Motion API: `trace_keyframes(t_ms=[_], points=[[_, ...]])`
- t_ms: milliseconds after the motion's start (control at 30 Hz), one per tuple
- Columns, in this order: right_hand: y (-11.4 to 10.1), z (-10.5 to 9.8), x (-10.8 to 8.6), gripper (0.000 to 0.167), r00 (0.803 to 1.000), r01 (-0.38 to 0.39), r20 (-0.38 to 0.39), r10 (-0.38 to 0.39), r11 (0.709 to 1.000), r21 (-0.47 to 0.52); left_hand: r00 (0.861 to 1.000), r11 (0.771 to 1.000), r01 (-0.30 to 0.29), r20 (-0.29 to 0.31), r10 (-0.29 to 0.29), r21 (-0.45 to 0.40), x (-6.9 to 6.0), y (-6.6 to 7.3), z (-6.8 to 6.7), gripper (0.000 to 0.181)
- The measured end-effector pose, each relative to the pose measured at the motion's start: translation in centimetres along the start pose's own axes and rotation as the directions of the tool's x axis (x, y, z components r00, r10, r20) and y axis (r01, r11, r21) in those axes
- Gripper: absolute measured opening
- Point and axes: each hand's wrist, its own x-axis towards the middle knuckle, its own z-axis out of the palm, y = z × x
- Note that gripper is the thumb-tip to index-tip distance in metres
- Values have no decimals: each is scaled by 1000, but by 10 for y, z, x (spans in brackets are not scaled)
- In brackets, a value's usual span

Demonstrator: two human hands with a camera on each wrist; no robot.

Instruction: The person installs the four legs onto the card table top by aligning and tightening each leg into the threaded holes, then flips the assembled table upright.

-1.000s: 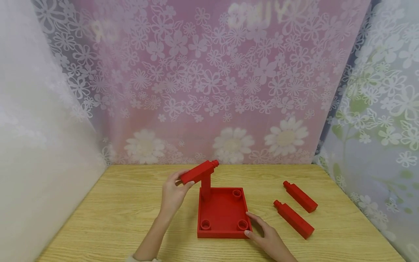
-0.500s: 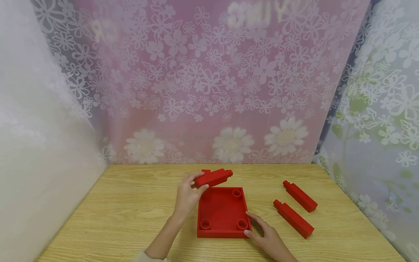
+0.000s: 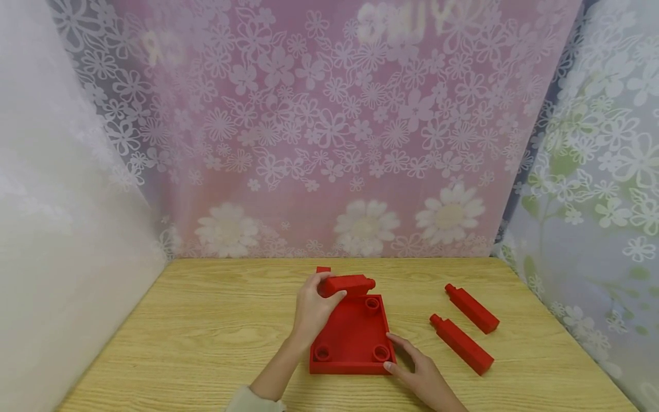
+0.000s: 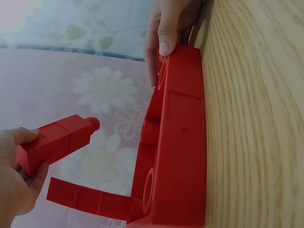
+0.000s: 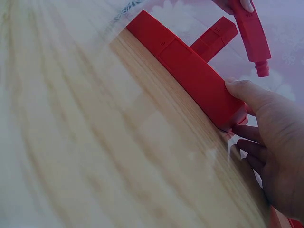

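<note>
My left hand (image 3: pixel 311 312) grips a red square-sided leg (image 3: pixel 349 284) by its plain end, thumb on one side and fingers on the other. The leg's narrow ridged tip points right, above the far part of a shallow red square tray (image 3: pixel 355 367). Round sockets show in three tray corners, the far right socket (image 3: pixel 372 304) being closest to that tip. At the far left corner stands another red leg (image 4: pixel 90 199), mostly hidden behind my left hand in the head view. My right hand (image 3: pixel 419 371) holds the tray's near right corner between thumb and fingers.
Two more red legs, a farther one (image 3: pixel 473 310) and a nearer one (image 3: pixel 463 346), lie on the wooden table (image 3: pixel 206 320) right of the tray. Flower-patterned curtains (image 3: pixel 329 143) hang behind and beside the table.
My left hand has carried the leg rightward and slightly lower, past the standing leg, turning it from slanting upward to nearly level. The right hand and tray stay in place.
</note>
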Motion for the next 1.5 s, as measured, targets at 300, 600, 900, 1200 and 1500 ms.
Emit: trace_keyframes(t_ms=[300,600,900,1200,1500], points=[[1,0,0,61,1000,18,-11,-18,1000,-4,999,999,-38,-9,38,-5,8,-4,16,35],[1,0,0,61,1000,-1,1,1,1000,7,995,994,-104,12,103,45,19,-3,29,41],[1,1,0,61,1000,-8,-1,8,1000,11,997,995,-69,36,67,73,36,1,37,41],[-2,-1,0,62,1000,-21,6,21,1000,3,984,968,-156,121,134,197,50,3,45,41],[1,1,1,61,1000,-16,0,16,1000,1,978,958,-166,165,129,233,55,2,59,40]])
